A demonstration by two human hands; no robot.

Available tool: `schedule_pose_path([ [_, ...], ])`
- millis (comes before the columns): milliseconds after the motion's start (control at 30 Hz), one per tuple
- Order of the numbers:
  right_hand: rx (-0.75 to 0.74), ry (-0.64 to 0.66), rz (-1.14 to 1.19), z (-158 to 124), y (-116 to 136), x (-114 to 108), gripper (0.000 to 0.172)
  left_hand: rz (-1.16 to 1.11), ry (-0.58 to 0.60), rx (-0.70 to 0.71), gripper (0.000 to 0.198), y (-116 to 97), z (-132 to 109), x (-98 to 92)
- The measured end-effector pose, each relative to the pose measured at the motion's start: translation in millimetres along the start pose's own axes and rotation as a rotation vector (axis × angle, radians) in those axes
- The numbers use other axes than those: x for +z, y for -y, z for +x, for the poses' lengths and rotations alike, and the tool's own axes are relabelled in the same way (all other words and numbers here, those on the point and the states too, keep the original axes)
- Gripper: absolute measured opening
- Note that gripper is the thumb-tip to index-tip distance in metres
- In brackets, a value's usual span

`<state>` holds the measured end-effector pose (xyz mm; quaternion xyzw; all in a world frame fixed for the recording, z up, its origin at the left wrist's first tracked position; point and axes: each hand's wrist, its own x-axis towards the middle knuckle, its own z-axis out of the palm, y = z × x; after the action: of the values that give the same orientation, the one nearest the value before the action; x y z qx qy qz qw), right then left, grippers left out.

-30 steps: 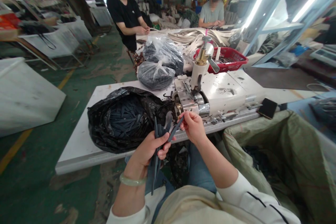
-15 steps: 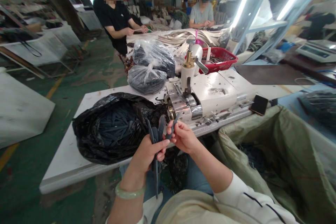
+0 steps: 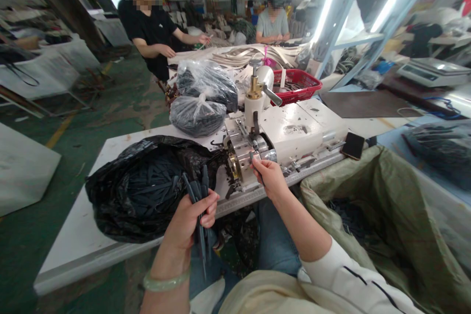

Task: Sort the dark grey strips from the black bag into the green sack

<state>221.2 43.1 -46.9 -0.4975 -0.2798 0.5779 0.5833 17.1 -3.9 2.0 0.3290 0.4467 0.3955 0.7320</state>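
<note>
My left hand (image 3: 191,218) grips a bunch of dark grey strips (image 3: 198,211), possibly leather, whose ends stick out above and below the fist. My right hand (image 3: 270,176) pinches a single dark strip (image 3: 251,157) between thumb and fingers, right at the metal head (image 3: 250,149) of a white skiving machine (image 3: 290,132). Whether the strip touches the head is hard to tell. Just left of my left hand, an open black plastic bag (image 3: 147,191) holds many similar strips. A jade bangle (image 3: 165,282) circles my left wrist.
The machine and bag stand on a white table (image 3: 73,240). Right of my knees gapes a green woven sack (image 3: 349,206). A phone (image 3: 352,145), tied plastic bags (image 3: 197,116) and a red basket (image 3: 296,87) lie nearby. Two co-workers (image 3: 149,22) (image 3: 272,22) work farther off.
My right hand has moved away from my left, to the right and forward, taking its strip to the machine head. My left hand has dropped lower with its bunch. The view has shifted slightly.
</note>
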Motion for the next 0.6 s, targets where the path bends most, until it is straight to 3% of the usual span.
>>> schedule_pose_path([
  [400,0.122,-0.082,0.143,20.7,19.5,3.5,0.03,-0.013,-0.008,-0.005,0.02,1.0,1.4,-1.3],
  [500,0.026,-0.171,0.12,20.5,19.9,3.0,0.035,-0.012,-0.006,-0.001,0.021,0.8,1.0,0.1],
  [600,-0.191,-0.389,-0.07,3.3,21.4,-28.2,0.039,-0.022,0.014,-0.015,0.023,-0.1,0.1,0.5],
])
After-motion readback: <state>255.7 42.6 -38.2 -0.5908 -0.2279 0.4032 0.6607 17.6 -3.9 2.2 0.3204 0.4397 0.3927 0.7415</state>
